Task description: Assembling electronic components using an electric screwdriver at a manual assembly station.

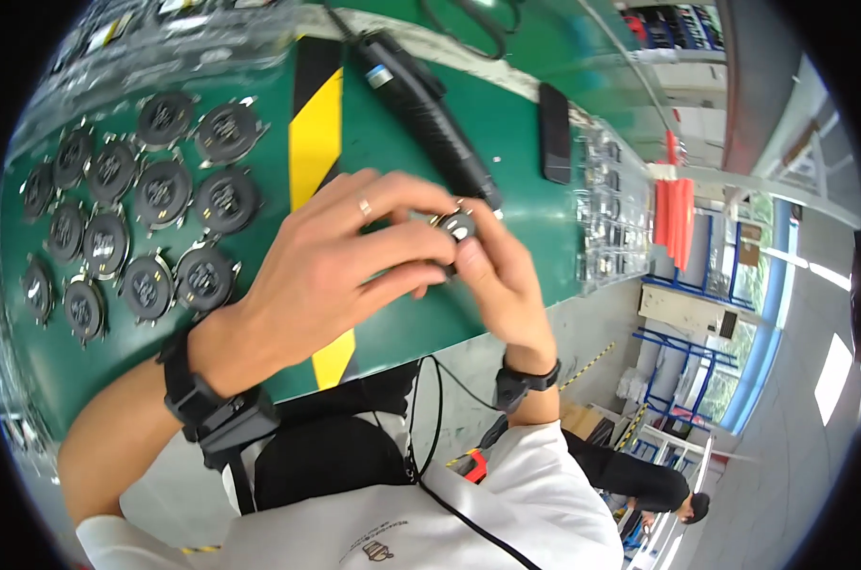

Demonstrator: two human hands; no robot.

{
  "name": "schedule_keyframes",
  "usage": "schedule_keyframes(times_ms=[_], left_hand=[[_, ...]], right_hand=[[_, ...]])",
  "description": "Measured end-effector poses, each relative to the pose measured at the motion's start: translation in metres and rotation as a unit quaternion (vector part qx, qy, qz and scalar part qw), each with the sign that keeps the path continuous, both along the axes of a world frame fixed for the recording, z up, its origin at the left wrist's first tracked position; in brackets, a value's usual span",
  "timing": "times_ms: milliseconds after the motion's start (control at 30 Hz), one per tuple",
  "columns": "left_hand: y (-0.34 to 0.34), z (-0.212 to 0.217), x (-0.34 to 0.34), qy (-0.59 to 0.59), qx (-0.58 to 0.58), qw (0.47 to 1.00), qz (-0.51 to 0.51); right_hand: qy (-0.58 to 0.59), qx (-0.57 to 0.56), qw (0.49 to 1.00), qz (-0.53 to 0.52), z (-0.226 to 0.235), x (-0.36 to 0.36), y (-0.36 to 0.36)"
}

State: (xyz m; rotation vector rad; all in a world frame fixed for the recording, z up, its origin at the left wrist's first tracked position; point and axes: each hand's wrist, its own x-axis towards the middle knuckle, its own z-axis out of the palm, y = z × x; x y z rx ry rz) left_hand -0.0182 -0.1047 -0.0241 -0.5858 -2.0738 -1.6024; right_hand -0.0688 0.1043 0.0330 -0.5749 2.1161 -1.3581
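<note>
A small round watch case (458, 226) with a shiny dark face is pinched between my hands, above the green table. My left hand (331, 252), with a ring on one finger, reaches over from the left and has its fingertips at the case's edge. On the other side my right hand (502, 271) grips the case between thumb and index finger. Fingers cover much of it. Just beyond my hands lies a black electric screwdriver (430, 119), its tip close to my right fingers. Several round black watch cases (162, 193), with metal lugs, lie in loose rows on the left.
Yellow-and-black tape (315, 142) crosses the green table (392, 328). Clear plastic trays stand along the far left (60, 76) and at the right end (606, 209). A flat black oblong (554, 133) lies far right. Another person (640, 480) is in the room beyond.
</note>
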Motion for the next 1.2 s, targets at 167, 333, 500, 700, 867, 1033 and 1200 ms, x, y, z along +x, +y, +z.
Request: schedule_keyframes(times_ms=[167,333,500,700,867,1033,1200], left_hand=[[0.003,0.008,0.0,-0.033,0.004,0.999,0.001],[0.006,0.001,0.005,-0.015,-0.006,1.0,-0.019],[0.007,0.006,0.005,0.043,-0.036,0.998,-0.033],[0.01,-0.003,0.003,-0.057,-0.017,0.998,0.002],[0.007,-0.004,0.005,-0.082,-0.062,0.995,-0.014],[0.007,-0.006,0.005,-0.093,-0.064,0.993,-0.024],[0.006,-0.009,0.004,-0.089,-0.082,0.992,-0.041]], right_hand=[[-0.188,-0.185,0.964,-0.013,0.004,0.001,0.001],[-0.417,-0.239,0.875,-0.059,0.0,-0.006,0.013],[-0.344,-0.069,0.935,0.055,0.009,-0.003,0.026],[-0.335,0.119,0.934,-0.038,0.026,-0.007,0.045],[-0.234,0.244,0.941,-0.022,0.029,-0.019,0.067],[-0.224,0.353,0.908,0.028,0.033,-0.034,0.057],[-0.219,0.412,0.884,0.024,0.035,-0.039,0.047]])
